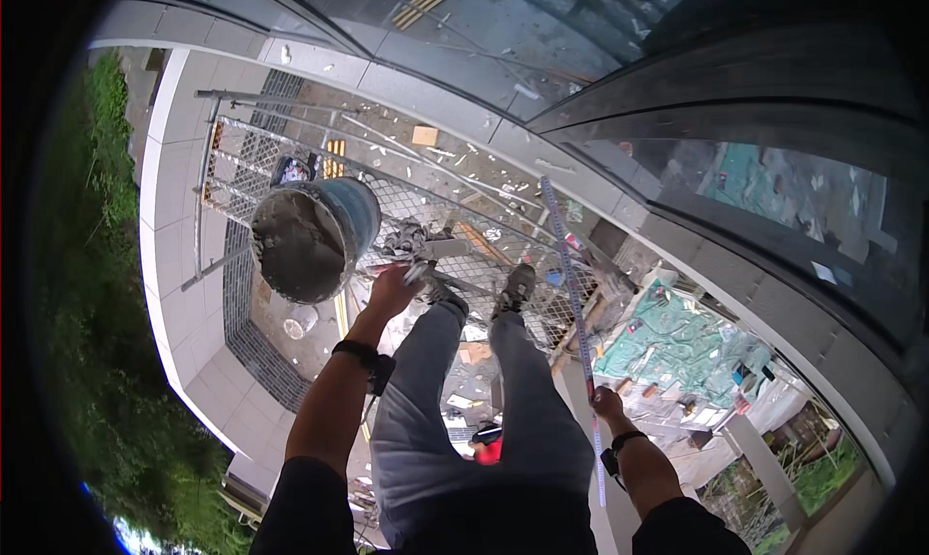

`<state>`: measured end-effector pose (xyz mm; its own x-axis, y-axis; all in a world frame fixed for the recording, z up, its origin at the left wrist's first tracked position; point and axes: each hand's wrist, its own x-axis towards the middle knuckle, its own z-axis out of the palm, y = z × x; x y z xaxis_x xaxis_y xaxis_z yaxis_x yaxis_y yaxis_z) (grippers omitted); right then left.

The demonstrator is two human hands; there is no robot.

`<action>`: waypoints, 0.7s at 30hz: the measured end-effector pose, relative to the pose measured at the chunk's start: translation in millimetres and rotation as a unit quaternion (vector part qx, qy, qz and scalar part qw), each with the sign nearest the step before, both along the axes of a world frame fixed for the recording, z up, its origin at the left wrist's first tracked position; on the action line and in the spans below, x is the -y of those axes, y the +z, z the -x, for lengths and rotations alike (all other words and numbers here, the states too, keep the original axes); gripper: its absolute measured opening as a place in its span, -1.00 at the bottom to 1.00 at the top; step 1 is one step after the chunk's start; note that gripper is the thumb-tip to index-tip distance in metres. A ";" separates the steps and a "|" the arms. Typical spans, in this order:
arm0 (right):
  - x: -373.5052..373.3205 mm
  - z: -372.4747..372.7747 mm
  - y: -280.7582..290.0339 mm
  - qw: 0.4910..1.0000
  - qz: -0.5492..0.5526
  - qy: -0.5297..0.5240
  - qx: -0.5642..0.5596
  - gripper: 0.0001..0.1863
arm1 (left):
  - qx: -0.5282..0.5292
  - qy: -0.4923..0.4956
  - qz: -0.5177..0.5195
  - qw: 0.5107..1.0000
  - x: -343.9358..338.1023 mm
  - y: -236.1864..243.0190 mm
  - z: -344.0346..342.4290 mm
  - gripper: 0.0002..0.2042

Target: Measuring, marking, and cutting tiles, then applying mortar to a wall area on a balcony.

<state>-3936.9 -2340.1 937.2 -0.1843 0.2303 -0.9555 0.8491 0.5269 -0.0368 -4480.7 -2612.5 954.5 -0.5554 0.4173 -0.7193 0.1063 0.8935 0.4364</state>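
My left hand (pixel 390 290) is closed around a small, shiny metal tool (pixel 417 270) whose kind I cannot make out. Just to its left stands a blue bucket (pixel 356 211), holding grey mortar (pixel 298 240). A mortar-smeared grey thing (pixel 408 238) lies beyond the hand, near my feet. My right hand (pixel 607 403) grips the lower part of a long, narrow strip (pixel 568 284) with pale markings. The strip slants away from me, its far end close to the pale wall ledge.
I stand on a scaffold platform of metal mesh (pixel 474 272), high above the ground. Scaffold rails (pixel 208 182) edge its left side. A pale wall ledge (pixel 426 81) and dark windows (pixel 774 207) run along the far side. Below lie rubble and a green sheet (pixel 668 347).
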 end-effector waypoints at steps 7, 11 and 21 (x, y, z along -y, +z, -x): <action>-26.7 -66.9 -347.7 0.998 -0.005 -0.054 -0.011 -0.80 | 0.034 0.045 -0.040 0.998 -81.6 -382.9 -121.6 -0.50; -5.1 -64.1 -475.0 0.989 0.008 -0.134 -0.053 -0.81 | 0.064 0.070 0.043 0.995 -99.7 -508.1 -177.8 -0.46; 3.3 -87.5 -598.2 0.982 -0.035 -0.178 -0.043 -0.69 | -0.048 0.012 0.008 0.999 -136.1 -608.2 -242.4 -0.48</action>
